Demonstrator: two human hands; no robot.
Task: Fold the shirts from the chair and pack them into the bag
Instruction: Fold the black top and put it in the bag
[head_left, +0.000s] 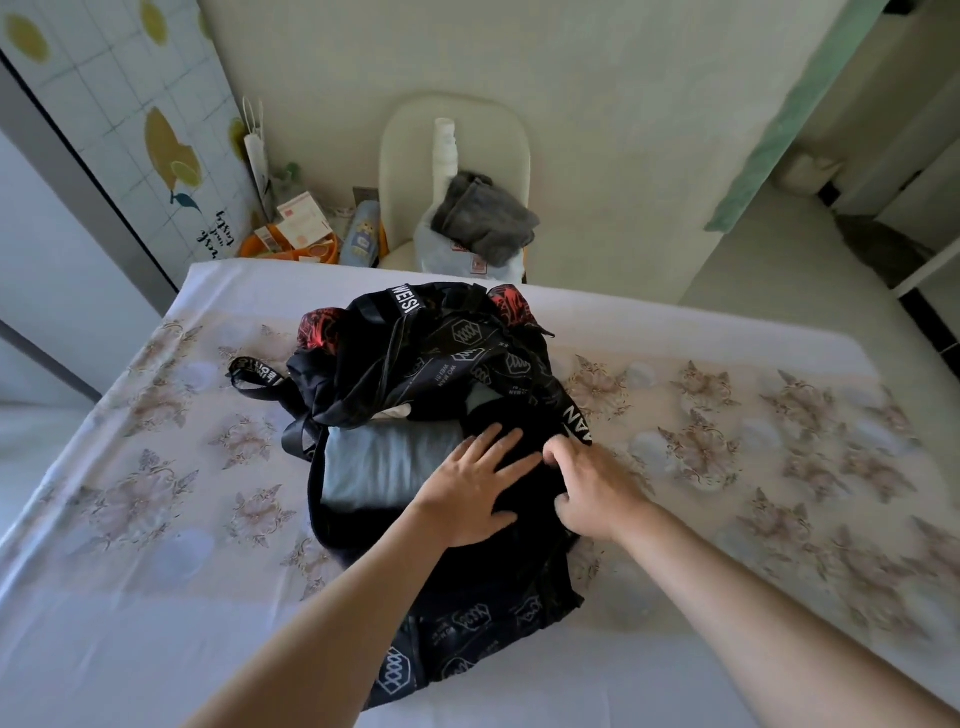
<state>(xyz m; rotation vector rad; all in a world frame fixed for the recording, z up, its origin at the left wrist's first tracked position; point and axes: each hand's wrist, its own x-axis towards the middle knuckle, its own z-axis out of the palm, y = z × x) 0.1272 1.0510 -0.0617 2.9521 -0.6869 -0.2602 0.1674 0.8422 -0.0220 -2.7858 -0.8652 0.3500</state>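
Bed (156, 545): floral sheet, bag on top.
Bag (452, 353): black, white logo print, open at mid-bed.
Chair (400, 156): cream, beyond bed; grey shirt (483, 218) heaped on it.
Blue shirt (384, 462): folded, inside bag, left side.
Black garment (532, 491): inside bag, beside blue shirt.
Left hand (467, 493): grip slack, fingers spread flat on black garment.
Right hand (592, 491): grip closed, fingers curled, pinching black garment.

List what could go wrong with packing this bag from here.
1. Pressing with the left hand while the right hand grips black cloth could crumple the folded blue shirt beside it.
2. The bag looks limp, so its mouth may sag shut over the shirts.
3. The gray garment on the chair could get left behind.
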